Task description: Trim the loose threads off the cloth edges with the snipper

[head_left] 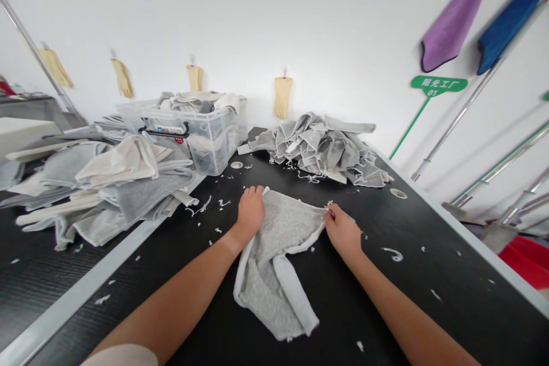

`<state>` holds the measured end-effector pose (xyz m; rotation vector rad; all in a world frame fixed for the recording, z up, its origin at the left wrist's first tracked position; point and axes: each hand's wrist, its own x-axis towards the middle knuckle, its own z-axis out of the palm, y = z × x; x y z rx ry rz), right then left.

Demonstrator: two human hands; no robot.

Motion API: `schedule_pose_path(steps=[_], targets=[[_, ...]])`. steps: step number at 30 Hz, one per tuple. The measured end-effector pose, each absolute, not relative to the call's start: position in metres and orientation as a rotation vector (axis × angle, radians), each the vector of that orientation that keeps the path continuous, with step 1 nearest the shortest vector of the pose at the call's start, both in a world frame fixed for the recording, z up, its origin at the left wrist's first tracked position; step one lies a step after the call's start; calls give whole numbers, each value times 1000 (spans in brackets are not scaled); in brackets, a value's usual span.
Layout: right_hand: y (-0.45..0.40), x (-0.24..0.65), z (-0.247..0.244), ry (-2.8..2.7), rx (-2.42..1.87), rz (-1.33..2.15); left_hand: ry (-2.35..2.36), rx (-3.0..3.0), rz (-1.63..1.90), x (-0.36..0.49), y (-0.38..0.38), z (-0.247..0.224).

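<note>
A grey fleecy cloth with white edging lies partly folded on the black table, its upper edge drawn out between my hands. My left hand is closed on the upper left corner. At the upper right corner, the fingers of my right hand pinch the cloth's edge. A bit of something bluish shows behind the right hand, too hidden to name. Just beyond, a heap of grey cloths with white edges and loose threads sits at the back of the table.
To the left are a pile of grey and cream cloths and a clear plastic bin full of cloths. White lint scraps dot the black tabletop. Yellow gloves hang on the wall; metal poles and a red dustpan-like object stand at right.
</note>
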<state>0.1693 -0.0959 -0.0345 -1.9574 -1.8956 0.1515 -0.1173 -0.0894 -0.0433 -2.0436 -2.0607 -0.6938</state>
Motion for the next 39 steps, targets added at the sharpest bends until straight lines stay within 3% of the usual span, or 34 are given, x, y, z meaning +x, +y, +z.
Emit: schedule_pose_path(steps=[39], targets=[[-89,167,-34,-1995,-1941,114,-2026,-2038,-607,-113,-84,-52]])
